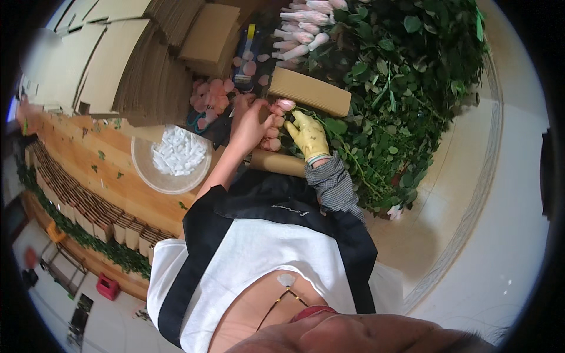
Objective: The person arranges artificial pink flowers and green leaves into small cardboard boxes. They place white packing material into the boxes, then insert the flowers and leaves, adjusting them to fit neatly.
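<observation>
My bare left hand (249, 122) curls its fingers and thumb against a small row of pink roses (271, 133); the fingertips are partly hidden. Opposite it, my right hand (309, 136) wears a yellow work glove with dark smudges. Its bent fingers close around the stem side of a pink rose (285, 105), though the stem itself is mostly covered. The roses lie between a cardboard box (310, 93) on the far side and a brown cardboard piece (278, 163) near my apron. Left of my left hand is a heap of loose pink petals (210, 99).
Leafy rose stems (400, 106) pile up at the right. Net-sleeved rose heads (303, 29) lie at the back. Cardboard stacks (112, 65) stand far left, near a clear basin (143, 170) of small white tubes. Teal-handled scissors (193, 122) and a blue tool (243, 73) lie by the petals.
</observation>
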The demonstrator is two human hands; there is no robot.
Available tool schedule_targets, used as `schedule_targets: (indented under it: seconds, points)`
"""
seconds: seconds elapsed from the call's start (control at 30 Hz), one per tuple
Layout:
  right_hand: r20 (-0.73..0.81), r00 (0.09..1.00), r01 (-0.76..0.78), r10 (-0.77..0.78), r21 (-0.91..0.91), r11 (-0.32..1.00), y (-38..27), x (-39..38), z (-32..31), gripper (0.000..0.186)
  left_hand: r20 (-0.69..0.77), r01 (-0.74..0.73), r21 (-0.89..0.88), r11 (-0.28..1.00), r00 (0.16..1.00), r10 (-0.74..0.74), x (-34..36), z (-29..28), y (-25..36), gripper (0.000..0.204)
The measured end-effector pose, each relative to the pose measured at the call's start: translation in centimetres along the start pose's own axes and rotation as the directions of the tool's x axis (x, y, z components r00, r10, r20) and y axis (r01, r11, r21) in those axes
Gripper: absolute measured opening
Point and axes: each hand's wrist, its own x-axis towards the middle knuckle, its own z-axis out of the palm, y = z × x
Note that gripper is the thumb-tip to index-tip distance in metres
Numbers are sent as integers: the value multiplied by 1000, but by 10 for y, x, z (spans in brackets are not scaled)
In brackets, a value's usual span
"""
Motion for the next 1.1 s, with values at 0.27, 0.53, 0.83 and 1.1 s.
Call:
schedule_targets:
  seconds: [0.27,0.53,0.83,1.1]
  points:
    - [-273,962,89,-21,242,966,-12,-21,-31,32,230,306,-440,844,947,-223,-12,88,-81,42]
    - [-168,985,109,-28,492,864,4,0,-4,36,244,281,-399,873,950,-194,-12,69,-59,40]
    - [-284,926,327,-249,272,905,-20,-23,-43,30,334,126,-93,988,938,-88,-9,-17,-60,31]
    - [10,994,111,-111,15,994,-10,-7,-2,31,455,-28,74,997,891,-8,-20,-8,-37,38]
